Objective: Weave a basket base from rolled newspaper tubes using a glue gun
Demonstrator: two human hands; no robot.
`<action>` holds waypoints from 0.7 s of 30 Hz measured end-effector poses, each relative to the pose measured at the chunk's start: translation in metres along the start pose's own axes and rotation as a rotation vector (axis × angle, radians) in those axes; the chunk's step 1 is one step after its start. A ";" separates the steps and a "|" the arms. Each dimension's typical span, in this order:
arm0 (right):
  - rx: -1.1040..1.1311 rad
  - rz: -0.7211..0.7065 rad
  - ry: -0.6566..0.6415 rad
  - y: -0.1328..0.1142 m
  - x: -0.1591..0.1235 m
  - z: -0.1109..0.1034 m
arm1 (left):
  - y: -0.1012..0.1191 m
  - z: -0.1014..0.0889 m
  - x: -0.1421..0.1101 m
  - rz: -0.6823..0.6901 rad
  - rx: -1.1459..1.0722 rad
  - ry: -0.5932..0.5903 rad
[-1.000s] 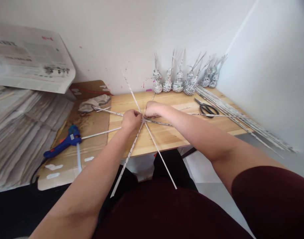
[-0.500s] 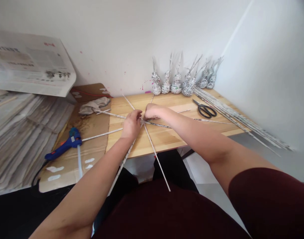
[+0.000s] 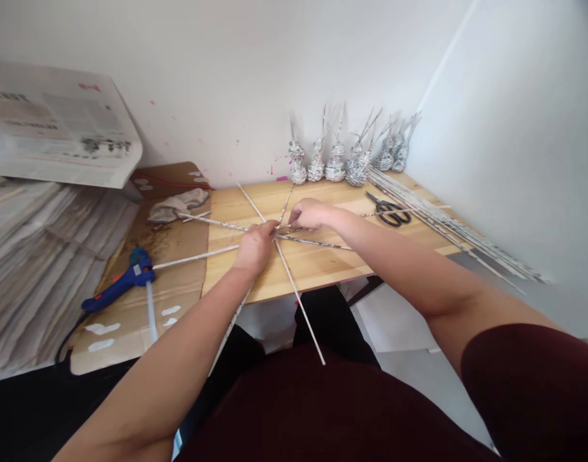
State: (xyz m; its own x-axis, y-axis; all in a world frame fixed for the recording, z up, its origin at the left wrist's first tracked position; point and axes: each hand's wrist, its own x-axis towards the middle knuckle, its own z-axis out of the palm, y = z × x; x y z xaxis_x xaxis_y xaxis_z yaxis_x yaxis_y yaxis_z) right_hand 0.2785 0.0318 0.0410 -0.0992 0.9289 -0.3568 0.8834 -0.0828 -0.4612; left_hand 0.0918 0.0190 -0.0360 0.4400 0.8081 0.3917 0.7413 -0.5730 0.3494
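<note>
Several thin rolled newspaper sticks (image 3: 301, 301) cross in a star shape on the wooden tabletop (image 3: 317, 266). My left hand (image 3: 258, 245) is closed at the crossing point, its fingertips pressed on the sticks there. Just right of the crossing, my right hand (image 3: 309, 215) pinches a paper stick (image 3: 409, 210), whose far part stretches right, over the scissors. Other arms of the star reach back to the wall side, left onto the cardboard, and forward past the table's front edge toward my lap. My fingers hide part of the crossing.
Black-handled scissors (image 3: 392, 212) lie at right, beside a bundle of paper sticks (image 3: 447, 224). Woven paper figures (image 3: 335, 168) stand along the wall. At left, a blue glue gun (image 3: 130, 273) and a cloth glove (image 3: 176, 205) rest on cardboard (image 3: 183, 276), near stacked newspapers (image 3: 77, 269).
My right hand has moved slightly right, away from the crossing, and the stick it pinches now lies across the scissors. My left hand has settled lower onto the crossing.
</note>
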 end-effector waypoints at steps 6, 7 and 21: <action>-0.165 -0.186 0.144 0.025 -0.008 -0.001 | -0.002 0.004 0.002 0.048 0.044 -0.005; -0.211 -0.251 0.173 0.023 -0.009 0.000 | -0.003 0.004 0.003 0.044 0.044 -0.008; -0.100 0.027 -0.170 -0.031 0.032 0.014 | 0.003 0.001 0.000 0.024 0.105 -0.015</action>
State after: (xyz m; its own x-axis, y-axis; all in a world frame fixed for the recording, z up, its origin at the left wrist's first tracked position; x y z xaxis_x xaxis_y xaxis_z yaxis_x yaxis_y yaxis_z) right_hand 0.2412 0.0590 0.0325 -0.1429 0.8519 -0.5038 0.9272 -0.0629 -0.3693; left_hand 0.0941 0.0172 -0.0355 0.4653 0.7968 0.3856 0.7793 -0.5753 0.2484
